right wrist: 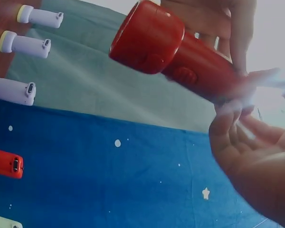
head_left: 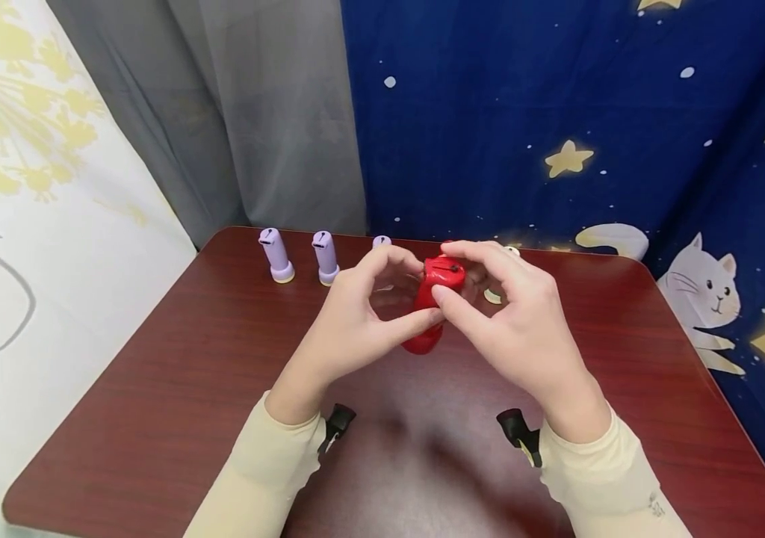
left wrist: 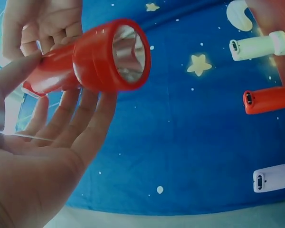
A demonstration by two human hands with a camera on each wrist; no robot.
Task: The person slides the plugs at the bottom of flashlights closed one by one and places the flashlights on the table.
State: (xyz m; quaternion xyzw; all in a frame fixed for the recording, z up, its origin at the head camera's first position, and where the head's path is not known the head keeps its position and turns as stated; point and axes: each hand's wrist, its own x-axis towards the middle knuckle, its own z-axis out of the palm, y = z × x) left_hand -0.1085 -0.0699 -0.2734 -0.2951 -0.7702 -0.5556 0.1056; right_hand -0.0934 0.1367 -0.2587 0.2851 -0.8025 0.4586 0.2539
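Note:
A red flashlight (head_left: pixel 426 329) is held above the table between both hands, tail end up and lens end down. My left hand (head_left: pixel 349 329) holds it with the thumb on the barrel and the fingers behind, as the left wrist view shows. With thumb and fingers, my right hand (head_left: pixel 524 321) pinches the tail end. The left wrist view shows the reflector and lens (left wrist: pixel 131 53) of the flashlight. A slide switch (right wrist: pixel 184 75) sits on its barrel in the right wrist view.
Along the table's (head_left: pixel 174 381) far edge stand lavender flashlights (head_left: pixel 276 255), lens down, another red flashlight (left wrist: pixel 270 99) and a pale green flashlight (left wrist: pixel 259 46). My hands partly hide this row in the head view. Behind hang a grey curtain (head_left: pixel 288 112) and a starry blue curtain (head_left: pixel 463 119).

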